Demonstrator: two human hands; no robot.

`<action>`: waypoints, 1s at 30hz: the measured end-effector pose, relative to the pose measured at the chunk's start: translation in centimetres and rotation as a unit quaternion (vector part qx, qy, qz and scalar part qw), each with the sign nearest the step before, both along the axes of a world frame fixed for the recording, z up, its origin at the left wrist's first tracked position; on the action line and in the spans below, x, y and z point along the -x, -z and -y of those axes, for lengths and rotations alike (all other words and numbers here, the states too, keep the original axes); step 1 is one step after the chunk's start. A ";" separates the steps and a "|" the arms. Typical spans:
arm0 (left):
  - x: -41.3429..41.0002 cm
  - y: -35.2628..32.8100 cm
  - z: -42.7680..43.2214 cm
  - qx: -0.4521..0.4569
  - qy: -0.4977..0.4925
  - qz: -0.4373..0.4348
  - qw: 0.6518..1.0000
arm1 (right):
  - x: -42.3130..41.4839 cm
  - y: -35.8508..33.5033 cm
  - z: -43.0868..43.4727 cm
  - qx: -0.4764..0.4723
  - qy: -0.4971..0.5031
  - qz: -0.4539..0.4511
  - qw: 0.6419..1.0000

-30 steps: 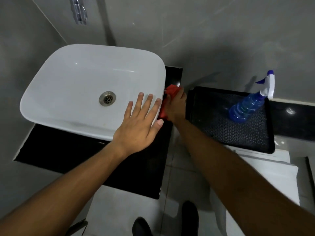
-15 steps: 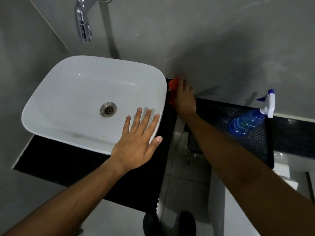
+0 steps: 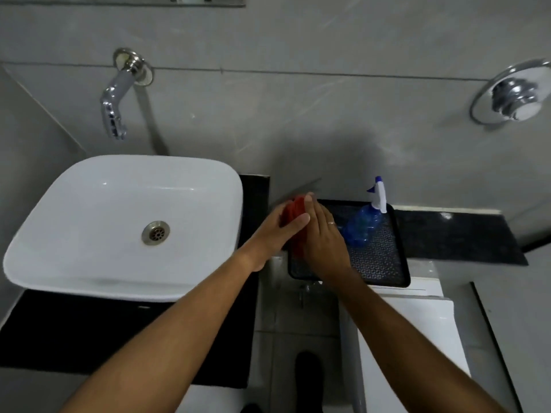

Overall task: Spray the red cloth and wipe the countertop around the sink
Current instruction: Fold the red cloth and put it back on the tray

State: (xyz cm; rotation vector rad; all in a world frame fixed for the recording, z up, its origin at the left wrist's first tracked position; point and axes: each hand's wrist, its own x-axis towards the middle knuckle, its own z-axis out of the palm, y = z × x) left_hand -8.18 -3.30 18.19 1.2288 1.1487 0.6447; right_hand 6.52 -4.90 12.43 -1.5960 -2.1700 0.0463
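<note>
The red cloth (image 3: 293, 217) is pressed between my two hands, just right of the white sink (image 3: 89, 222) and above the left edge of the black tray (image 3: 384, 263). My left hand (image 3: 278, 229) covers its left side and my right hand (image 3: 323, 239) lies flat against its right side; only a strip of red shows between them. A blue spray bottle (image 3: 362, 223) with a white trigger head lies tilted on the tray, right of my right hand. The black countertop (image 3: 74, 332) runs around the sink.
A chrome tap (image 3: 114, 108) sticks out of the grey wall above the sink. A round chrome valve (image 3: 511, 95) is on the wall at the upper right. A white cabinet top (image 3: 417, 332) sits below the tray, with a gap down to the floor between it and the counter.
My left hand left the sink rim and moved right to meet the cloth. My right hand pulled the cloth back from the counter's back corner. The view tilted up.
</note>
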 end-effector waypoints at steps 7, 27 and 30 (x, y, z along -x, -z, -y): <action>-4.5 6.7 -2.0 0.100 -0.104 0.155 0.977 | -5.4 2.9 1.0 0.177 -0.042 -0.264 0.947; -8.2 21.1 -8.2 -0.194 0.136 -0.542 0.806 | -7.1 15.6 -6.0 0.358 0.146 0.070 0.920; -8.1 20.4 -7.5 -0.177 0.177 -0.576 0.779 | -7.0 14.6 -5.9 0.372 0.114 0.130 0.912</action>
